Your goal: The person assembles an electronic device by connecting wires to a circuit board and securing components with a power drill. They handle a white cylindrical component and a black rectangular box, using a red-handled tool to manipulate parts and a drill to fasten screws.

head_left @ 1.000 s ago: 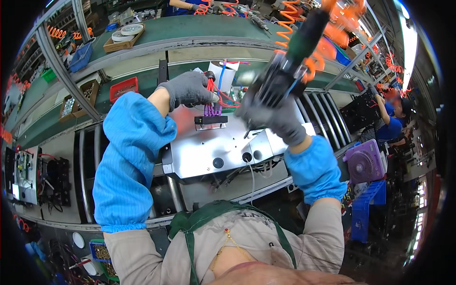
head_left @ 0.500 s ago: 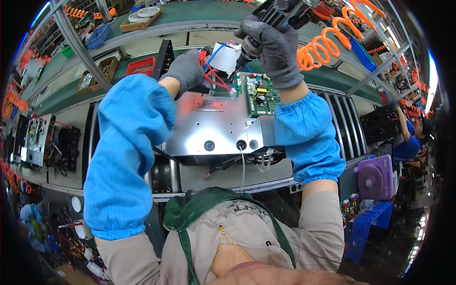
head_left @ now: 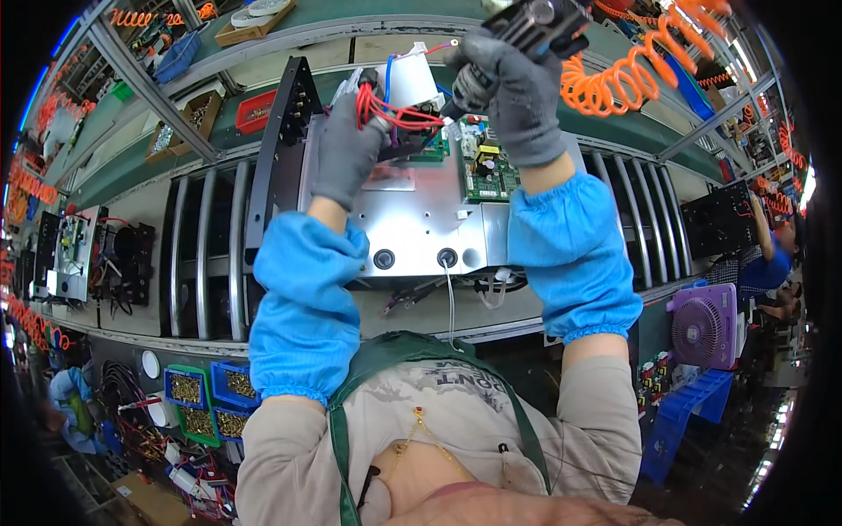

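My left hand (head_left: 344,158), in a grey glove, is closed round a bundle of red wires (head_left: 399,116) above the rear of a silver metal chassis (head_left: 408,230). My right hand (head_left: 524,110), gloved too, grips a dark power screwdriver (head_left: 537,28), its nose pointing down and left toward the wires. Whether its tip touches anything is hidden. A white cylinder (head_left: 410,81) stands behind the wires. Below my right hand, a green circuit board (head_left: 491,182) is set in the chassis. An upright black panel (head_left: 282,131) rises at the chassis's left.
Metal rollers (head_left: 206,254) flank the chassis. A coiled orange hose (head_left: 614,86) hangs at the right. A red tray (head_left: 256,111) lies beyond the black panel. Bins of brass-coloured parts (head_left: 186,388) stand at lower left; a purple fan (head_left: 704,326) is at right. Another person (head_left: 772,254) works far right.
My left forearm has swung inward to the right, uncovering the black panel and the parts bins. The red wires are now bunched higher at my left hand. The screwdriver has shifted slightly right.
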Action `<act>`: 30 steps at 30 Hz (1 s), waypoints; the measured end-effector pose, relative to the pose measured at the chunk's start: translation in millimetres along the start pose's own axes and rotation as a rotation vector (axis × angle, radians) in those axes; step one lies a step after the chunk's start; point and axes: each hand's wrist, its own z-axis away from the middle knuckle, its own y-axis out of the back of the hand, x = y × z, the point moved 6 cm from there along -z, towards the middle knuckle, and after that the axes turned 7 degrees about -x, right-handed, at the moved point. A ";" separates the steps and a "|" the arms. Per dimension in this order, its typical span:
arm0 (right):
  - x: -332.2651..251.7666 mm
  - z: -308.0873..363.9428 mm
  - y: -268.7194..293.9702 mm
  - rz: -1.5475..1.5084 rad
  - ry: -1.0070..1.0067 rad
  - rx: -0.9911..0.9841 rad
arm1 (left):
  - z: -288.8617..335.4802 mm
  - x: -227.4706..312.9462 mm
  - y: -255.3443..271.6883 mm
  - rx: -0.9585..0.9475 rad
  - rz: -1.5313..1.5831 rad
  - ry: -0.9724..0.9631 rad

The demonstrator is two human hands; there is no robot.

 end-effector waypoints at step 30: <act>22.9 0.1 -2.8 0.203 0.017 0.039 | 14.5 -19.1 -3.4 0.103 0.119 -0.104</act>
